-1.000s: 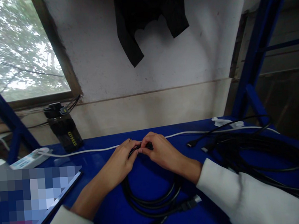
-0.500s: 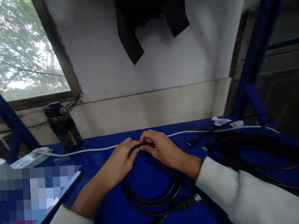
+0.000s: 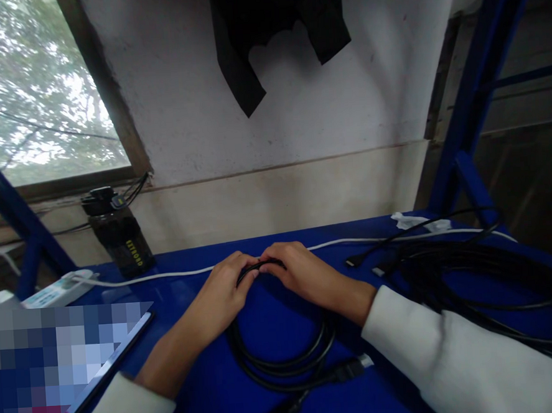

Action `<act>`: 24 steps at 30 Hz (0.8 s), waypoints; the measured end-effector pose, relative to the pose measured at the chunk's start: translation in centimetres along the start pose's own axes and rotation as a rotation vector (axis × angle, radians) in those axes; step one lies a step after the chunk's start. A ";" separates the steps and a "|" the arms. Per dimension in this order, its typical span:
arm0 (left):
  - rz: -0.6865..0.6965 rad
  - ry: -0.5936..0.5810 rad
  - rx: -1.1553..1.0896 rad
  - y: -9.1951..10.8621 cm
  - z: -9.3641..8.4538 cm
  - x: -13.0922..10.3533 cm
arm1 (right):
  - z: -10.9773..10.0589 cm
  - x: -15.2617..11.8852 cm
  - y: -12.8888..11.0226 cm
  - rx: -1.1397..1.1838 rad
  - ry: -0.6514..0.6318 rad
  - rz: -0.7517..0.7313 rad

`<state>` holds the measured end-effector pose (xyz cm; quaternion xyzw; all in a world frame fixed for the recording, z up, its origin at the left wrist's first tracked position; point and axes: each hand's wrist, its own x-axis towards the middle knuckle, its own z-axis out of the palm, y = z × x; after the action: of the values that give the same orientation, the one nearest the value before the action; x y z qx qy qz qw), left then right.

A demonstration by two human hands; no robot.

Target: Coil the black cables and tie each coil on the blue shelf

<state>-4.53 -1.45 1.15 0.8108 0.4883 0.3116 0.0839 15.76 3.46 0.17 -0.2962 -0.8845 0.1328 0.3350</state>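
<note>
A black HDMI cable (image 3: 286, 371) lies in a round coil on the blue tabletop (image 3: 199, 410), its two plug ends at the near side of the loop. At the coil's far side my left hand (image 3: 227, 284) pinches the bundled strands between thumb and fingers. Close against it, fingertips almost touching, my right hand (image 3: 298, 270) grips the same strands. The fingers cover the spot between the hands, so whether a tie is there cannot be made out.
More black cables (image 3: 486, 274) lie coiled at the right, near a crumpled white wrapper (image 3: 420, 222). A white cord (image 3: 163, 276) runs behind my hands from a power strip (image 3: 61, 289). A dark bottle (image 3: 119, 235) stands at the back left, with a blurred-out screen (image 3: 71, 368) nearer me.
Both hands keep their pinch on the cable; the fingers shift slightly, with the right fingertips lower and closer over the strands. The coil and its plugs have moved very little.
</note>
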 end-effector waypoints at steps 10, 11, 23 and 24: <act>-0.014 0.008 0.011 0.4 0.0 0.3 | -0.3 -0.3 0.0 -0.171 -0.103 -0.017; -0.018 0.010 0.014 0.5 0.0 0.3 | -0.3 -0.3 -0.1 -0.179 -0.112 -0.017; -0.081 0.043 0.064 -0.1 0.0 0.3 | -0.6 0.2 0.7 -0.255 -0.086 0.078; -0.084 0.038 0.061 -0.2 0.1 0.3 | -0.5 0.2 0.9 -0.248 -0.085 0.083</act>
<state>-4.52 -1.05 1.16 0.7857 0.5326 0.3082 0.0630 16.38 4.31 0.25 -0.3658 -0.8946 0.0486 0.2520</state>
